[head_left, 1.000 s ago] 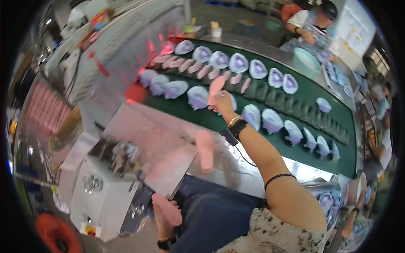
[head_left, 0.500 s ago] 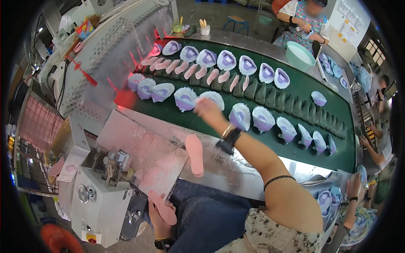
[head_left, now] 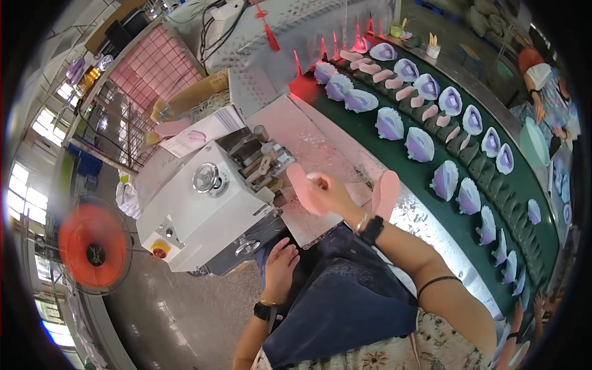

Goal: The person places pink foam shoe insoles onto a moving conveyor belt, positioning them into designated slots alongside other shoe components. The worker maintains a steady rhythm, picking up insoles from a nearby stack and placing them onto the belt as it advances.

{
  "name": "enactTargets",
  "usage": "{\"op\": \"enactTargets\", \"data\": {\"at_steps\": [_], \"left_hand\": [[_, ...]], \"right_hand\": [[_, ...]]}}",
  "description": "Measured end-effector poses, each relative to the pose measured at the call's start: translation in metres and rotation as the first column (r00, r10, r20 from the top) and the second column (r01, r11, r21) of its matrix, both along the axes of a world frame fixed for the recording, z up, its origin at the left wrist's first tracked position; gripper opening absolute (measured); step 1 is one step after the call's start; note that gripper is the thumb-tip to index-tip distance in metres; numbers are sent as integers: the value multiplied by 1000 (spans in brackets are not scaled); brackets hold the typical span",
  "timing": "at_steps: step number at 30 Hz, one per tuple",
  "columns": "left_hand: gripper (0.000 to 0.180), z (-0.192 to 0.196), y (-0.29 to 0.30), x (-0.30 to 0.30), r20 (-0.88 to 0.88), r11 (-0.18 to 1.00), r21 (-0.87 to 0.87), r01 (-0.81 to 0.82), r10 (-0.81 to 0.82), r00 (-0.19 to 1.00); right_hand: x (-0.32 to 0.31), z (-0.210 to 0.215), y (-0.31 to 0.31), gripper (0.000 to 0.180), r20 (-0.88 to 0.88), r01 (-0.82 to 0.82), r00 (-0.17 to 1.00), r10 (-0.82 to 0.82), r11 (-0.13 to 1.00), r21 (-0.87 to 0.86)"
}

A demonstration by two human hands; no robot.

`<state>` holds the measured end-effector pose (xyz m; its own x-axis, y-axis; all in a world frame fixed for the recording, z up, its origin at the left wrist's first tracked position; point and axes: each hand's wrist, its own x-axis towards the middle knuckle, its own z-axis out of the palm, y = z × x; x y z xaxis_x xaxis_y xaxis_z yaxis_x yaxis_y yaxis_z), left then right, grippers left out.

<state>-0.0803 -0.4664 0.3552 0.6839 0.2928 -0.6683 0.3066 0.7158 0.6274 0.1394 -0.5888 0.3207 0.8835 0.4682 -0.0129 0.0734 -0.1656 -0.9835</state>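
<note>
The right hand [head_left: 327, 192] pinches a pink insole [head_left: 303, 187] near the machine [head_left: 209, 209], seemingly not yet fed; another insole [head_left: 386, 194] waits. The left hand [head_left: 280, 265] rests open, empty.

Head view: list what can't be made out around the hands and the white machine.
- Right hand: its fingers cover part of the pink insole.
- Left hand: palm faces down, underside hidden.
- White machine: working parts too small.
- Far shoe pieces: bent by the rim.

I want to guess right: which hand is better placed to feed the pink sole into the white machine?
Probably the right hand: it holds the pink sole right beside the white machine. The left hand rests empty on the lap.
</note>
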Motion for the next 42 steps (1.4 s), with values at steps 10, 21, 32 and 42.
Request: {"op": "enactTargets", "data": {"at_steps": [10,21,32,42], "left_hand": [[37,11,2,-16,-39,994,-20,108,-108,993],[36,15,11,-32,-53,999,50,10,-8,999],[45,5,-27,1,-23,971,24,240,-239,971],[40,-18,-38,23,39,945,-86,315,-313,949]], "right_hand": [[60,36,34,21,494,164,868,56,906,-391],[85,7,95,38,163,251,965,-205,900,-356],[153,24,-173,25,-261,670,736,-625,729,140],[145,-67,-500,20,524,932,293,-800,117,-342]]}}
